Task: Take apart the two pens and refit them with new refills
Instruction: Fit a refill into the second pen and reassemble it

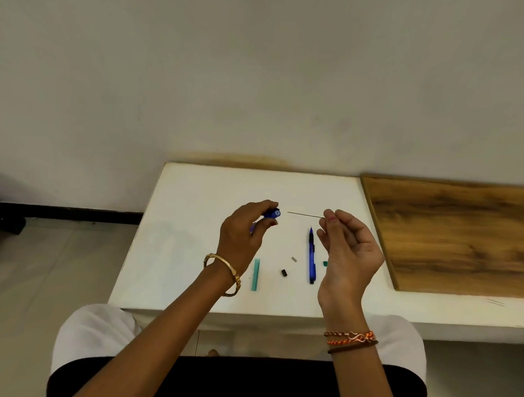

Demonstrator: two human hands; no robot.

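My left hand (244, 236) grips a blue pen barrel (271, 213) above the white table (195, 196), its open end facing right. My right hand (346, 246) pinches a thin dark refill (304, 214) between thumb and fingertip, held level, its free tip pointing left at the barrel's opening with a small gap between them. A second blue pen (312, 256) lies on the table below the refill, tip pointing away from me. Most of the held barrel is hidden inside my left hand.
On the table lie a teal case (255, 274), a small black cap (284, 272), a small grey piece (294, 259) and a teal bit (325, 263) partly behind my right hand. A wooden board (461, 235) adjoins the table on the right.
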